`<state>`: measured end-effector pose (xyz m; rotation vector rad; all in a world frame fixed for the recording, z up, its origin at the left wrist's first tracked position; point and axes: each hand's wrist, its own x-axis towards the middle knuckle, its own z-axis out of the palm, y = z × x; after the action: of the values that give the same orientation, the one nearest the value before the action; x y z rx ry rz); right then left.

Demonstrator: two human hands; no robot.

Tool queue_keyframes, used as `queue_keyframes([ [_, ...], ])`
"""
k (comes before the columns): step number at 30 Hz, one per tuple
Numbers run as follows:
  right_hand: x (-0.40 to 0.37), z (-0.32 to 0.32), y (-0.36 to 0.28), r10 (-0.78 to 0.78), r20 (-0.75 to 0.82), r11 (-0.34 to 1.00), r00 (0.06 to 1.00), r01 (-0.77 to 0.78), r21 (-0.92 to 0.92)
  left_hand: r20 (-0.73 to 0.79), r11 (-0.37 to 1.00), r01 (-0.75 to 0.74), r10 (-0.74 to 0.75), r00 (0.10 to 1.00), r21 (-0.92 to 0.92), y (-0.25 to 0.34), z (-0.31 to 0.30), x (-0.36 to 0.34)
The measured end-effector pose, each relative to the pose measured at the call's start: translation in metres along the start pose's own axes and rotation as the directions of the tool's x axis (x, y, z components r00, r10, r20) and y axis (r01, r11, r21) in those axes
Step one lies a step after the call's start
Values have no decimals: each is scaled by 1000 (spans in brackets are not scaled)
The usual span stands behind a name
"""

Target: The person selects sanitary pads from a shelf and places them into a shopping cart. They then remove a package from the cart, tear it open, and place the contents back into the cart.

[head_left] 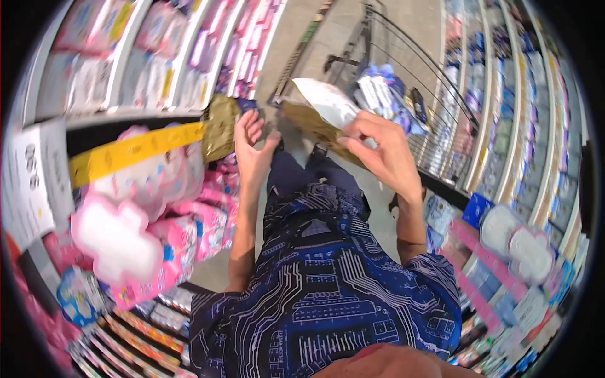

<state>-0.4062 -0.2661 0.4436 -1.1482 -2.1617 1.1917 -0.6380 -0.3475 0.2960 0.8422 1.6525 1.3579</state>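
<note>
My right hand [381, 148] pinches the edge of a gold-and-white packet [318, 123], its white face tilted upward and its gold part hanging below. Over at the left, my left hand [252, 138] is open, with the thumb spread away from loosely bent fingers. Right beside those fingers is a gold package [220, 129] at the end of a yellow shelf strip [138, 151]. Both hands are in front of my body, above my dark trousers.
A black wire shopping cart [419, 28] stands ahead to the right, holding blue-and-white packs [384, 88]. Shelves of pink packs [167, 28] line the left side, with a white price sign [34, 179] sticking out. More stocked shelves [504, 120] run along the right.
</note>
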Motion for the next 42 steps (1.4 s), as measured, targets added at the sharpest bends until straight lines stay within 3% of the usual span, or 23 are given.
queue_keyframes([
  [3,12,10,-17,-233,202,933,951,277,-228,-35,906,-332,353,935,261,86,-15,-23],
  [6,26,19,-37,-237,369,887,899,355,-295,17,691,-515,589,808,506,116,-35,-28],
  [11,49,36,-53,-263,456,802,850,455,-386,-352,904,-142,297,888,404,57,-89,-22],
  [12,53,44,-53,-303,462,794,833,489,-361,-413,924,-64,230,881,378,47,-100,-21],
  [15,63,72,-49,-444,422,758,791,582,-294,-576,922,-30,267,772,387,32,-119,-11],
  [18,77,100,-50,-519,408,721,751,641,-263,-555,842,-121,447,701,525,36,-112,-2],
  [19,79,113,-49,-536,392,698,748,654,-292,-564,875,-82,376,736,476,33,-112,0],
  [22,90,133,-48,-564,392,639,727,684,-352,-566,971,-220,236,789,98,8,-117,14],
  [26,109,151,-45,-603,377,623,703,711,-327,-448,962,-224,132,884,-158,8,-141,28],
  [29,126,163,-43,-598,405,619,692,720,-315,-386,990,-72,18,922,-125,-9,-157,35],
  [32,146,170,-48,-615,422,614,666,740,-273,-353,981,-191,164,921,-43,7,-153,45],
  [33,151,173,-50,-630,420,611,654,750,-251,-296,977,-108,49,954,-184,6,-154,45],
  [36,158,183,-52,-634,429,629,643,752,-198,-198,970,-9,-40,979,-242,15,-156,43],
  [39,164,193,-52,-653,455,642,606,761,-92,-132,981,-5,-21,991,-196,24,-159,40],
  [42,168,200,-65,-683,365,688,633,725,30,-97,1000,11,-13,995,-27,19,-168,38],
])
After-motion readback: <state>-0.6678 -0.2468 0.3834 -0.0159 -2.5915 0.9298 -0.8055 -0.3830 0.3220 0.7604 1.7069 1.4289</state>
